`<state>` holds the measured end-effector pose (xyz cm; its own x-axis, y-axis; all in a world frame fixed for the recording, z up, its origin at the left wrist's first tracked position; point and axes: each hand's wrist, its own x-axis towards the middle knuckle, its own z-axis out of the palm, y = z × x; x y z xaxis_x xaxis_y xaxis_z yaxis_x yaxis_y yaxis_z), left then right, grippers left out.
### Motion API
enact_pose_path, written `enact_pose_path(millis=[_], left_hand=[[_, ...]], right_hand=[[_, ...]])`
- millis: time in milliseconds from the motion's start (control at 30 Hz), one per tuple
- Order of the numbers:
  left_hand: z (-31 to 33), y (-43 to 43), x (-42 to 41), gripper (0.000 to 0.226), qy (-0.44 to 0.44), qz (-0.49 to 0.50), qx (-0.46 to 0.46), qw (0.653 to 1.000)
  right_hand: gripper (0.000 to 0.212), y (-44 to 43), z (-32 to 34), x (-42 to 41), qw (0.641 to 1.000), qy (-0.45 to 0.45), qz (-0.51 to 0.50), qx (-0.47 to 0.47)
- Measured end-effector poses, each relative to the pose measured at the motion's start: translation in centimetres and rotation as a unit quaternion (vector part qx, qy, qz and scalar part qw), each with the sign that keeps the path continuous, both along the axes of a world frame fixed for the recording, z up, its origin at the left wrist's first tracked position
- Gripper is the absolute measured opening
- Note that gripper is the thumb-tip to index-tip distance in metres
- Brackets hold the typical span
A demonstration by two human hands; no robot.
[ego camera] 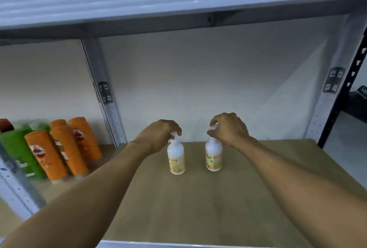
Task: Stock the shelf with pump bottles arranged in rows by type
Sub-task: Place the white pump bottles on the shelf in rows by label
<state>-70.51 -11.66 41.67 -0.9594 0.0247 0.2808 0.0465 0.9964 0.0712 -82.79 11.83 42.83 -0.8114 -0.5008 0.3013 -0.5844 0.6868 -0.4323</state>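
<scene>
my left hand (160, 134) grips the left pump bottle (176, 158) by its pump, and my right hand (228, 128) grips the right pump bottle (213, 156) the same way. both stand upright near the shelf board (198, 198) back edge. i can't read their yellow labels.

Nothing fully legible in this frame. The left pump bottle (176, 161) and right pump bottle (213, 159) have yellow-and-white labels, each with a small orange tag near the top; print too small to read. The orange bottles (47, 155) have a white label with a red-brown emblem, blurred, no letters resolvable. The green bottles (16, 144) show pale marks low on the body, unreadable. The black item (359, 94) at the far right edge has white lettering, possibly starting "Sa", cut off by the frame.
</scene>
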Motion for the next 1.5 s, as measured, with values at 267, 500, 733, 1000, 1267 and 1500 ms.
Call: enact_pose_path(millis=[267,500,733,1000,1267,1500], left_hand=[[-2.2,-0.4,-1.4,0.045,0.003,0.028,0.037,0.999],[-4.0,1.4,-0.4,0.058,0.047,0.058,0.184,0.98],[-10.1,2.0,5.1,0.077,0.07,0.157,0.241,0.955],[-15.8,-4.3,11.7,0.063,-0.067,0.279,0.146,0.947],[-16.7,-9.2,14.0,0.076,-0.053,0.329,0.114,0.936],[-17.8,-9.8,14.2,0.068,-0.043,0.32,0.122,0.939]], right_hand=[[0.034,-0.2,-2.5,-1.8,1.0,-0.003,-0.014,-0.026],[0.061,0.3,-4.9,-1.5,0.997,-0.049,0.032,-0.057],[0.068,1.1,-8.4,2.1,0.988,-0.029,0.061,-0.14],[0.069,-1.5,-11.5,5.7,0.977,-0.119,0.13,-0.118],[0.07,-7.2,-13.1,6.9,0.977,-0.147,0.107,-0.115],[0.076,-10.4,-16.3,6.6,0.976,-0.145,0.038,-0.159]])
